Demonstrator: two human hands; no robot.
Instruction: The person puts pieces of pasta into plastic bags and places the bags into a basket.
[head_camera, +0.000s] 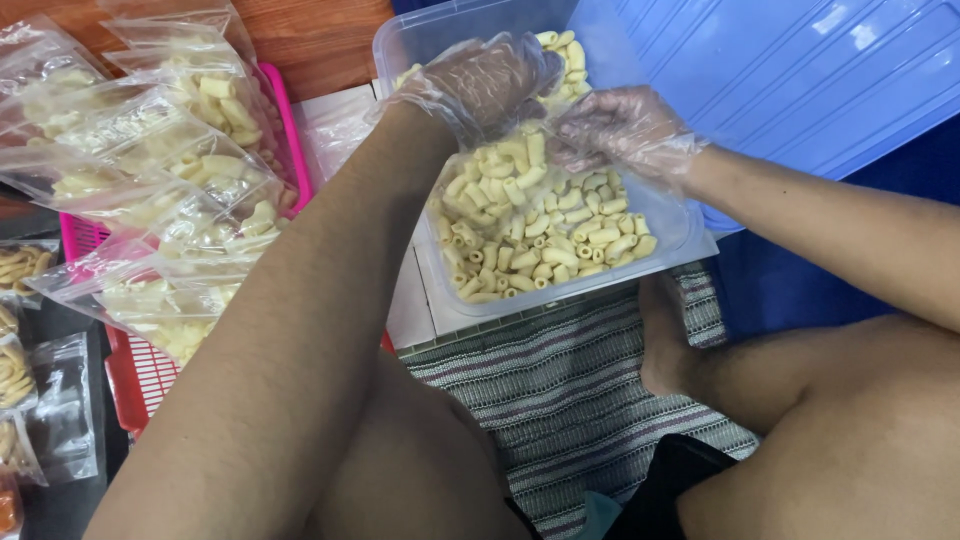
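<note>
Both my hands wear thin clear plastic gloves and hover over a clear plastic tub (690, 235) full of pale yellow tube-shaped snacks (540, 230). My left hand (480, 85) is curled, palm down, above the tub's back edge. My right hand (620, 130) comes in from the right, its fingertips pinched together close to the left hand. Whether either hand holds snacks or a clear bag is hidden by the crumpled gloves. More snacks (565, 55) show in a second clear tub (400, 45) behind.
A pink basket (140, 385) on the left holds several filled clear bags of the same snacks (190, 150). Other snack bags (20, 370) lie at the far left. A blue plastic lid (800, 70) is at the back right. My bare knees rest on a striped mat (560, 390).
</note>
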